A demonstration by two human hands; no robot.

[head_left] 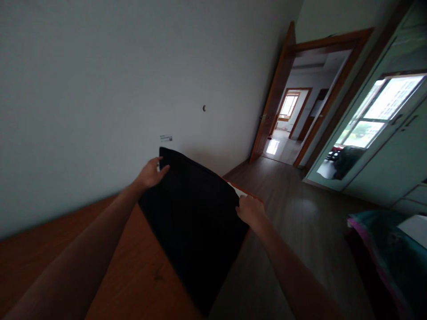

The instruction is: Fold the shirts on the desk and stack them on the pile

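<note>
A large black sheet of cloth or similar soft material (pixel 196 213) hangs between my hands, its far edge raised and its lower part reaching toward the bottom of the view. My left hand (pixel 151 173) pinches its far left corner, thumb on the near side. At the right edge my right hand (pixel 251 210) is closed around the material. Beneath and to the left lies an orange-brown wooden surface (pixel 133 271). Something white shows just behind my right hand.
A pale wall (pixel 100 89) with a small sticker (pixel 166 138) stands behind the wooden surface. An open wooden door (pixel 275 93) and doorway are at the back right. Mirrored cabinets (pixel 383 164) line the right, above a teal cover (pixel 390 240). Wooden flooring (pixel 300 213) lies between.
</note>
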